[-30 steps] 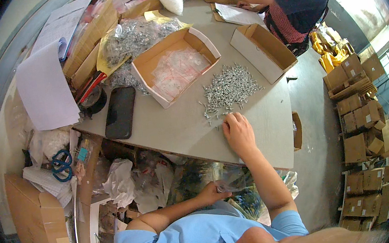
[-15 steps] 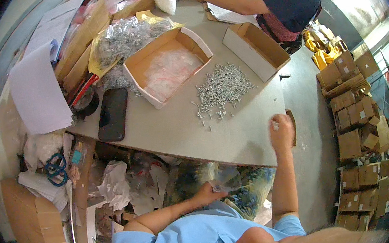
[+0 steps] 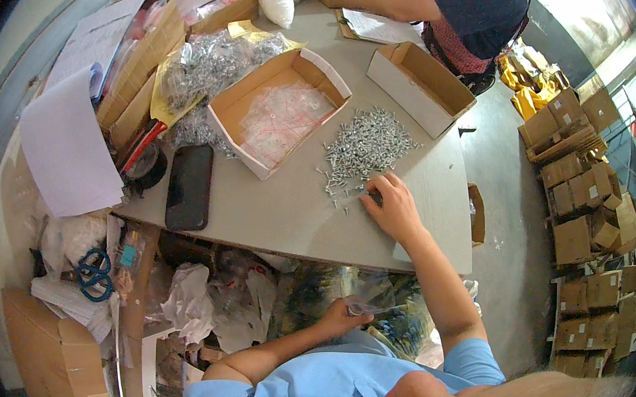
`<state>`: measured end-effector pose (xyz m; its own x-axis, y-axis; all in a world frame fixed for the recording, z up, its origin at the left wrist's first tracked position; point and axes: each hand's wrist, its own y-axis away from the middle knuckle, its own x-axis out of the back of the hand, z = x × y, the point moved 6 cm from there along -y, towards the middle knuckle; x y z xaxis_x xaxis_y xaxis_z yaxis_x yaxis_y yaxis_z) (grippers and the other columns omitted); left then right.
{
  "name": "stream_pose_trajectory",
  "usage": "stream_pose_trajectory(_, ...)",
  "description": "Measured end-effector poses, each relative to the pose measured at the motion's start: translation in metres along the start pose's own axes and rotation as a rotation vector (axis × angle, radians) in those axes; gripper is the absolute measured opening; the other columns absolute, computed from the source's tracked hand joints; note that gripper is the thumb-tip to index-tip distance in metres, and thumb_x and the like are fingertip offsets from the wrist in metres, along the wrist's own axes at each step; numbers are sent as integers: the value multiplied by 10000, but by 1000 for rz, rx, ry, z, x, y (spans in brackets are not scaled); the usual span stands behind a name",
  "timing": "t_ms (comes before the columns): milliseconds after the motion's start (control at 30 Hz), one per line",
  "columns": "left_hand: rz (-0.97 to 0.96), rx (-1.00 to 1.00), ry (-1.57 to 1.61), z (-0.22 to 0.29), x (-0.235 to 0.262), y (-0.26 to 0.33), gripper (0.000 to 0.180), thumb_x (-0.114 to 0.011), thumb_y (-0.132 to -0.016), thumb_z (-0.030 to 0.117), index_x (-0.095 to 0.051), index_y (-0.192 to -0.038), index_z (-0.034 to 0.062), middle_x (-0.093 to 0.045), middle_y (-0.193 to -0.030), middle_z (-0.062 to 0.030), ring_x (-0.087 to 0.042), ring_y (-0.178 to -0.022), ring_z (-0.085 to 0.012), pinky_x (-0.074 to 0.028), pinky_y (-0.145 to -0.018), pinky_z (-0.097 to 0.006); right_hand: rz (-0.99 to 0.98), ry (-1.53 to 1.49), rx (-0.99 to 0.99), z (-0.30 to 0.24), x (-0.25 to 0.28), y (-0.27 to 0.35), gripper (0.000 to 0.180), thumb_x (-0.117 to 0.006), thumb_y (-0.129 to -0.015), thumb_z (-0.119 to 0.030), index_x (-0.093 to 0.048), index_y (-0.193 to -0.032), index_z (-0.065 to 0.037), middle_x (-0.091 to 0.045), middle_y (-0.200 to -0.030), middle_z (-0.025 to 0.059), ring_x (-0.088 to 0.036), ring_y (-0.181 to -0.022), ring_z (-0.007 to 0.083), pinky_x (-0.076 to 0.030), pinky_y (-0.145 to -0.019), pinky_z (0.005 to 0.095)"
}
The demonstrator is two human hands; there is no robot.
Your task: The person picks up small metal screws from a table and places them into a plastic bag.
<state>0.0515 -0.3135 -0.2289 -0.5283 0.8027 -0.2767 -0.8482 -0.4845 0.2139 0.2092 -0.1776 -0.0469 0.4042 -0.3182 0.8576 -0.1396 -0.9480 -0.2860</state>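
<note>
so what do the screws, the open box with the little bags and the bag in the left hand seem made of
Screws: metal, perhaps zinc-plated steel, given their bright silvery glint. Open box: cardboard, matte brown inside and white outside, with folded walls. Bag in the left hand: probably thin clear plastic film, as it is see-through.

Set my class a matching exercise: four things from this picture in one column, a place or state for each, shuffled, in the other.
1. right hand
2. left hand
3. phone
4. screws

A. flat on the table, left of the shallow box
B. gripping a clear plastic bag
C. silvery, heaped loose
D. at the heap's near edge

Pairs: 1-D, 2-B, 3-A, 4-C
</note>
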Motion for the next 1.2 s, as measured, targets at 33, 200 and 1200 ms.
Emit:
stream_pose_trajectory(33, -7, -8, -2, 0, -1, 0, 298, -741, -806, 255, -637, -978, 35, -645, -752, -26, -563, -608, -90, -451, -561, -262, -5, -3, -9, 1, 0, 3, 201, -655, -791, -178, -581, -920, -43, -566, -907, 163, -541, -890, 369, -452, -809, 445)
stream_pose_trajectory(200, -9, -12, 46, 4, -2, 1, 275, -729, -820, 244, -633, -976, 39, -614, -708, -9, -539, -584, -84, -430, -537, -258, -313, -106, 51, -25, 13, 46, 138, -644, -790, -134, -616, -878, -31, -588, -865, 134, -584, -777, 317, -485, -704, 396)
stream_pose_trajectory(1200, 16, -76, -147, 33, -5, 7, 252, -746, -778, 176, -628, -936, 20, -641, -816, -43, -581, -756, -106, -479, -707, -294, -259, 302, -54, -9, 11, 91, 832, -460, -875, -595, -216, -1472, -70, -129, -1539, 190, -123, -1418, 380, -120, -1118, 540)
